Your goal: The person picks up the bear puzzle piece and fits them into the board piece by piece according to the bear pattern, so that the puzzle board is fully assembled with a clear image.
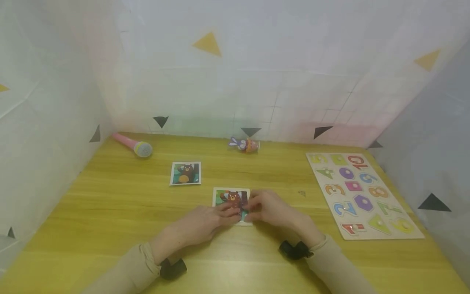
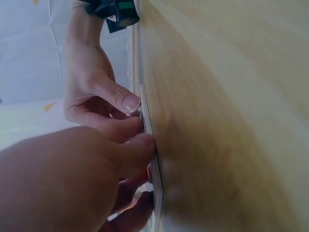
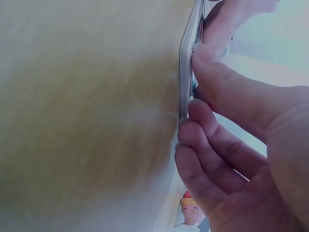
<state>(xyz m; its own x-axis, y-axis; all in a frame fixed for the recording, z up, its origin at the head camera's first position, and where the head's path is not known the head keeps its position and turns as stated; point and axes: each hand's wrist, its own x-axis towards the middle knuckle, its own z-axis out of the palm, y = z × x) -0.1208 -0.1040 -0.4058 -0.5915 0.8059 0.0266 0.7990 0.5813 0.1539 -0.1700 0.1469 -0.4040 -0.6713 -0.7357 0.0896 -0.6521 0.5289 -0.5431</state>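
A small bear picture puzzle [image 1: 224, 194] in a pale wooden tray lies flat on the table in front of me, partly hidden by both hands. My left hand [image 1: 205, 222] reaches in from the left, its extended fingers resting on the lower half of the picture. At the puzzle's right edge, my right hand [image 1: 273, 208] bends its thumb and forefinger around a small puzzle piece at the picture's right side. In the right wrist view the thumb [image 3: 212, 72] is on the tray's face, and the other fingertips [image 3: 190, 130] line its edge.
A matching bear picture card [image 1: 185, 173] lies to the upper left. Farther back are a pink toy microphone [image 1: 132, 145] and a rabbit figure [image 1: 245, 145] near the wall. A number and shape board [image 1: 363, 196] lies on the right of the wooden table [image 1: 110, 212].
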